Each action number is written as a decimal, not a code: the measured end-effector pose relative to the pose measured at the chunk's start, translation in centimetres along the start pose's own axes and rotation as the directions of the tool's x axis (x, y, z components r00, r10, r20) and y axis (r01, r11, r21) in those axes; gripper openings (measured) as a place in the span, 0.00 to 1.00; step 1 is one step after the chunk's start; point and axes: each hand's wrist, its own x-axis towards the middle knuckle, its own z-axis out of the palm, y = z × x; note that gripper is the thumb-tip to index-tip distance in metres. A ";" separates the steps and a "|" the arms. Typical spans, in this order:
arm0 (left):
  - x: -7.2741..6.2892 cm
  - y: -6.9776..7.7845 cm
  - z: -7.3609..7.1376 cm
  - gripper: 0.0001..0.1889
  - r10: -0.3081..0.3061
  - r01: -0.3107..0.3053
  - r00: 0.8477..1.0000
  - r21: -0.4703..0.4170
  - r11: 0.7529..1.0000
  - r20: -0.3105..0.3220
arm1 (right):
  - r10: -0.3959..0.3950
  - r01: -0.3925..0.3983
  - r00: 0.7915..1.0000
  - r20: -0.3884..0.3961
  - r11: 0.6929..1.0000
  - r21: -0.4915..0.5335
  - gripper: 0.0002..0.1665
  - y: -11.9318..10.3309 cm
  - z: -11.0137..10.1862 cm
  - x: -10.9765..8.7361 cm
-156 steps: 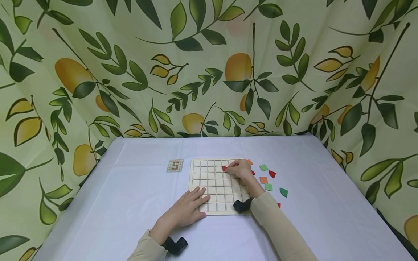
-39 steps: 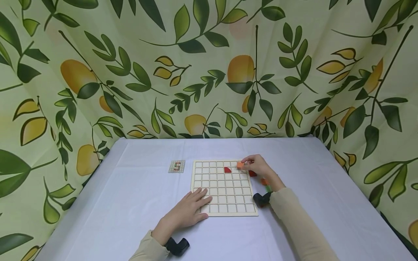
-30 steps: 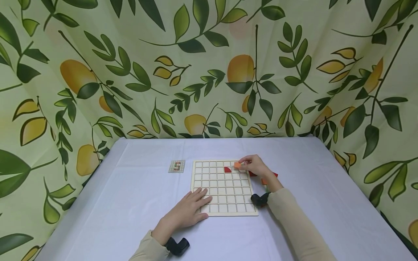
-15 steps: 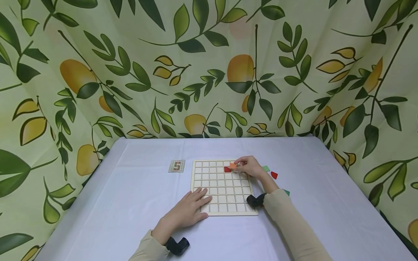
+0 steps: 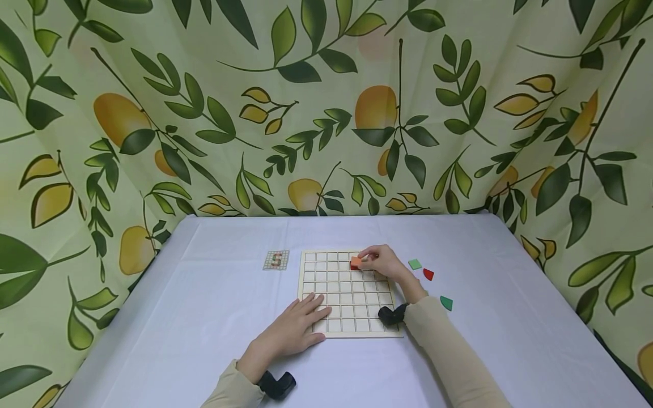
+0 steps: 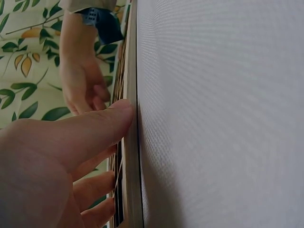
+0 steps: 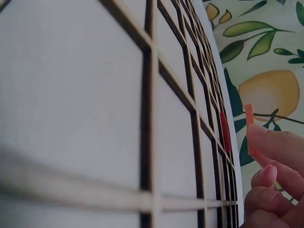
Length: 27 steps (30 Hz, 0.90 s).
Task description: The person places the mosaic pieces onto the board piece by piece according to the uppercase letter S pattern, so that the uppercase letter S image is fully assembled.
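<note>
**Fingers of our right hand (image 5: 386, 263) pinch a thin orange square tile (image 5: 356, 262) over the pale, wood-like grid board (image 5: 347, 298)**

We hold the tile by the side nearest our right wrist, toward the far edge of the board. Seen edge-on in the right wrist view, it stands apart from the board, near a flat red piece (image 7: 225, 132) lying in a cell; from the head view, the tile hides part of that piece. The remaining fingers of this hand curl beneath, with nothing in them that we can see.

Our left hand (image 5: 293, 327) lies over the board's near left corner, fingers spread across the cells and thumb at the near edge, a hold that we judge keeps the board steady.

We judge the tile light, stiff and not easily broken; its smooth faces might slip in a loose pinch. It is best taken by one edge or a corner, fingertips only, so that the opposite side stays free of the cell walls. Tiles lying flat probably need a fingertip under the rim.

Right of the board, on the white-covered desk (image 5: 219, 306), lie a light green square tile (image 5: 415, 264), a red quarter-round tile (image 5: 428, 275) and a dark green quarter-round tile (image 5: 446, 303). Left of the board's far corner lies a small card printed with a grid and an S-like figure (image 5: 276, 260).
</note>
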 end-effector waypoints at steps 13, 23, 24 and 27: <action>0.0 0.0 0.0 0.29 -0.003 0.003 1.000 -0.012 1.000 0.001 | -0.014 0.014 1.000 0.021 1.000 -0.017 0.16 -0.5 1.2 0.8; 0.0 0.0 0.0 0.29 0.004 -0.004 1.000 0.005 1.000 0.004 | 0.004 -0.004 1.000 0.009 1.000 -0.029 0.15 -1.1 2.0 1.0; 0.0 0.0 0.0 0.29 0.000 0.000 1.000 0.004 1.000 0.008 | 0.006 -0.006 1.000 0.005 1.000 -0.031 0.15 -1.1 2.1 1.0; 0.0 0.0 -0.1 0.29 -0.005 0.005 1.000 -0.001 1.000 0.014 | 0.017 -0.017 1.000 -0.004 0.999 -0.031 0.15 -1.1 2.3 1.1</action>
